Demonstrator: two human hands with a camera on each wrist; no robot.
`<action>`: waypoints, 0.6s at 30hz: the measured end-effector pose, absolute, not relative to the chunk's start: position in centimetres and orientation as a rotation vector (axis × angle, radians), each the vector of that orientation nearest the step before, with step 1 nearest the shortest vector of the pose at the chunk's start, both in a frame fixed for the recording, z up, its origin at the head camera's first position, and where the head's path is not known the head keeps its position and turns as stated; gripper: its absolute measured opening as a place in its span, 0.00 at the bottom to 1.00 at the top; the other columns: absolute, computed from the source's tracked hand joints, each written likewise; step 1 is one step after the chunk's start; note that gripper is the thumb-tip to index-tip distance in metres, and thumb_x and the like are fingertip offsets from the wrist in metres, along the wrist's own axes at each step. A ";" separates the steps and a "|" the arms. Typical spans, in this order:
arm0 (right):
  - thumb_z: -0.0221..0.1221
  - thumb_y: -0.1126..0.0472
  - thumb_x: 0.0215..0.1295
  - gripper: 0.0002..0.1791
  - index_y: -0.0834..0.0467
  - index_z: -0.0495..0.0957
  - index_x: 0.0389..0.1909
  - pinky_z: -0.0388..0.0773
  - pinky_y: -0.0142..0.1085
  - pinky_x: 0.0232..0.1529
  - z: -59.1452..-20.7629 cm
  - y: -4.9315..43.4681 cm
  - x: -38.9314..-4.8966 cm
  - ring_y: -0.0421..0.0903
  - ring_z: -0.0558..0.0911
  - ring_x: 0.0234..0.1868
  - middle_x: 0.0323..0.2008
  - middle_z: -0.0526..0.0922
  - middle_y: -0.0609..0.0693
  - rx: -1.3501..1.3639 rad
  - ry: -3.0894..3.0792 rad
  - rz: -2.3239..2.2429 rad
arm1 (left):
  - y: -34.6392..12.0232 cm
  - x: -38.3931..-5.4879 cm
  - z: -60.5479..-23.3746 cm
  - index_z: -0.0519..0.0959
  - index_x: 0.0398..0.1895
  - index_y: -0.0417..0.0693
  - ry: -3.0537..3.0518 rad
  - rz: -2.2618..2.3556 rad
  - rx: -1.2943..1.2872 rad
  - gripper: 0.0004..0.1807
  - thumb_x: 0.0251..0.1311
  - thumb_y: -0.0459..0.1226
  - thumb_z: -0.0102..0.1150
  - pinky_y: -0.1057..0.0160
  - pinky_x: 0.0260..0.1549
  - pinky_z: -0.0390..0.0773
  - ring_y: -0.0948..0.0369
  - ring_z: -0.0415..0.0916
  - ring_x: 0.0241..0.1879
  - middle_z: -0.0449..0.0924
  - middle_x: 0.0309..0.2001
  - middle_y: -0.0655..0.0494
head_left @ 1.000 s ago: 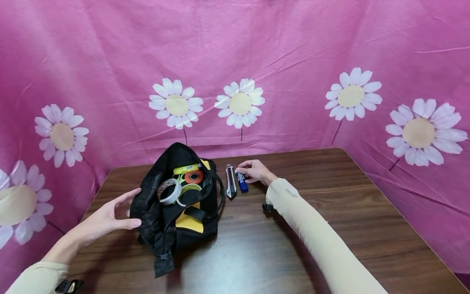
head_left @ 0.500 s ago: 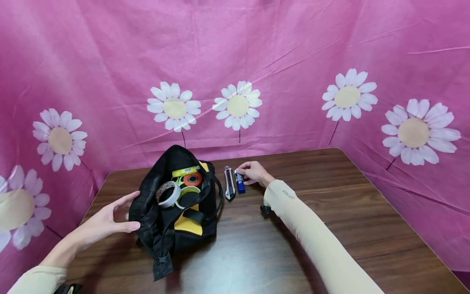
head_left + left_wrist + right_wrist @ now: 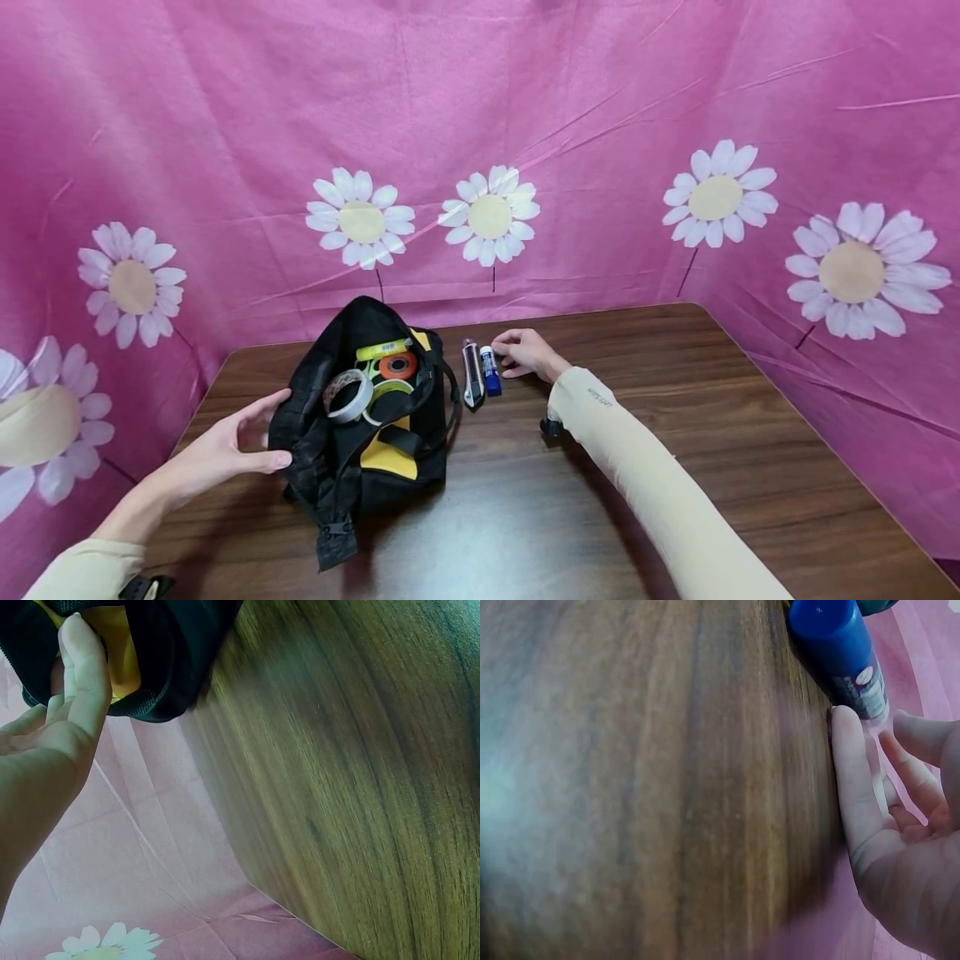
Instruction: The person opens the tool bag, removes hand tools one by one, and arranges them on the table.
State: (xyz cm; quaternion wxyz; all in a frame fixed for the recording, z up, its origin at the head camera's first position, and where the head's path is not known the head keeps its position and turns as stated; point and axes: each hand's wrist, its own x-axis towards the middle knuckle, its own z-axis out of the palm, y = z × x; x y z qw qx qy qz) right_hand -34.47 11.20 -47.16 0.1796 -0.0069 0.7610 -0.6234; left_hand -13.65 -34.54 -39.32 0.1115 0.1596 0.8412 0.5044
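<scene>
My left hand (image 3: 206,450) grips the left side of a black bag (image 3: 300,433) with yellow patches, thumb and fingers apart along its edge. In the left wrist view, the thumb lies against the bag (image 3: 169,660). Inside the open bag are a white tape roll (image 3: 349,414), a yellowish tape roll (image 3: 370,412), an orange-centred roll (image 3: 411,364) and a yellow tube (image 3: 382,349). A utility knife (image 3: 472,375) lies to the bag's right. Beside it lies a blue glue stick (image 3: 491,379) with a white end. My right hand (image 3: 531,354) rests next to that end, fingers loose around nothing.
The brown wooden table (image 3: 637,467) extends to the right and front of these things. A pink cloth with daisies (image 3: 585,208) hangs behind the table and along both sides. One black strap end (image 3: 336,542) hangs from the bag toward the front.
The glue stick has turned slightly, now lying nearly parallel to the utility knife. My right fingers have let go of it and shifted a little to the right. The left hand keeps its place.
</scene>
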 end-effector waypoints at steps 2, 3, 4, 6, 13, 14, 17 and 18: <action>0.61 0.61 0.74 0.16 0.63 0.78 0.57 0.85 0.41 0.36 -47.1 11.3 -34.4 0.47 0.79 0.37 0.46 0.80 0.57 -0.025 2.134 -1.775 | -34.6 -13.6 -39.3 0.49 0.80 0.37 2.476 1.481 0.479 0.46 0.64 0.29 0.65 0.61 0.42 0.82 0.66 0.77 0.51 0.68 0.63 0.37; 0.60 0.61 0.74 0.16 0.63 0.78 0.58 0.85 0.42 0.36 -47.1 11.3 -34.4 0.47 0.79 0.37 0.47 0.80 0.57 -0.026 2.124 -1.781 | -34.6 -13.6 -39.2 0.49 0.80 0.38 2.477 1.481 0.477 0.46 0.64 0.29 0.65 0.61 0.42 0.82 0.66 0.76 0.51 0.67 0.64 0.37; 0.60 0.61 0.74 0.16 0.63 0.77 0.58 0.85 0.42 0.37 -47.0 11.4 -34.3 0.47 0.79 0.37 0.48 0.80 0.57 -0.026 2.116 -1.782 | -34.6 -13.5 -39.3 0.49 0.80 0.38 2.477 1.481 0.477 0.46 0.64 0.29 0.65 0.62 0.42 0.82 0.66 0.76 0.51 0.67 0.64 0.37; 0.60 0.62 0.74 0.17 0.63 0.77 0.59 0.85 0.42 0.37 -46.9 11.4 -34.2 0.48 0.78 0.38 0.49 0.79 0.58 -0.036 2.103 -1.776 | -34.6 -13.5 -39.3 0.49 0.80 0.37 2.482 1.473 0.475 0.46 0.64 0.29 0.65 0.62 0.42 0.81 0.67 0.76 0.52 0.67 0.64 0.35; 0.58 0.63 0.75 0.17 0.64 0.75 0.60 0.86 0.44 0.37 -46.3 11.5 -34.4 0.49 0.77 0.38 0.47 0.75 0.57 -0.090 2.064 -1.756 | -34.7 -13.7 -39.0 0.50 0.80 0.39 2.525 1.427 0.476 0.46 0.64 0.31 0.66 0.66 0.45 0.79 0.68 0.74 0.53 0.65 0.67 0.34; 0.58 0.63 0.75 0.17 0.64 0.75 0.61 0.86 0.44 0.38 -46.1 11.5 -34.4 0.49 0.77 0.38 0.47 0.75 0.57 -0.092 2.058 -1.747 | -34.7 -13.7 -39.0 0.50 0.80 0.39 2.527 1.428 0.478 0.46 0.64 0.30 0.66 0.66 0.45 0.78 0.68 0.74 0.53 0.65 0.67 0.34; 0.57 0.63 0.75 0.18 0.65 0.74 0.62 0.86 0.45 0.38 -45.6 11.8 -34.2 0.50 0.78 0.39 0.46 0.75 0.58 -0.103 2.057 -1.715 | -34.7 -13.8 -39.2 0.50 0.80 0.39 2.525 1.433 0.484 0.46 0.63 0.30 0.66 0.67 0.45 0.78 0.68 0.74 0.53 0.66 0.66 0.34; 0.57 0.63 0.75 0.18 0.65 0.73 0.62 0.86 0.45 0.38 -45.4 12.0 -34.2 0.51 0.78 0.39 0.46 0.75 0.58 -0.106 2.067 -1.698 | -34.6 -13.8 -39.3 0.50 0.80 0.39 2.518 1.438 0.485 0.46 0.64 0.30 0.66 0.66 0.46 0.78 0.68 0.74 0.53 0.67 0.65 0.34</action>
